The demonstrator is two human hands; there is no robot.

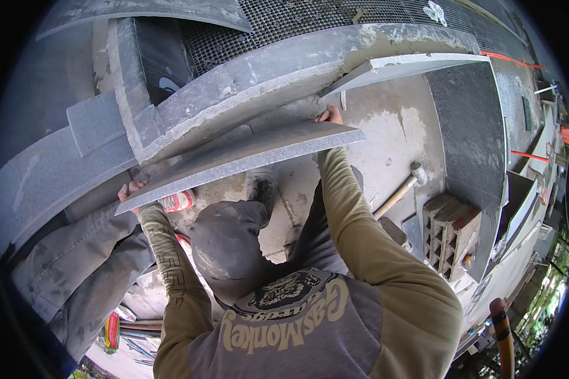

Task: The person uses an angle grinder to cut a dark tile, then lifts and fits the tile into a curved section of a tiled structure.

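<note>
A long grey stone slab (246, 163) is held up level in front of me, its pale cut edge facing me. At its left end my left hand (131, 188) is closed around the edge, with the thumb and some fingers showing. Near the right end my right hand (330, 115) grips the far edge, and part of that hand is hidden behind the slab. Just beyond it runs a low wall topped with grey stone (253, 79). Another thin slab (404, 64) leans at the right part of this wall.
A hammer (399, 191) with a wooden handle lies on the concrete floor to my right, near a hollow brick (447, 237). Dark paving slabs (468, 120) border that side. Another person's legs (76, 262) stand close on my left. Black grating (297, 28) stretches behind the wall.
</note>
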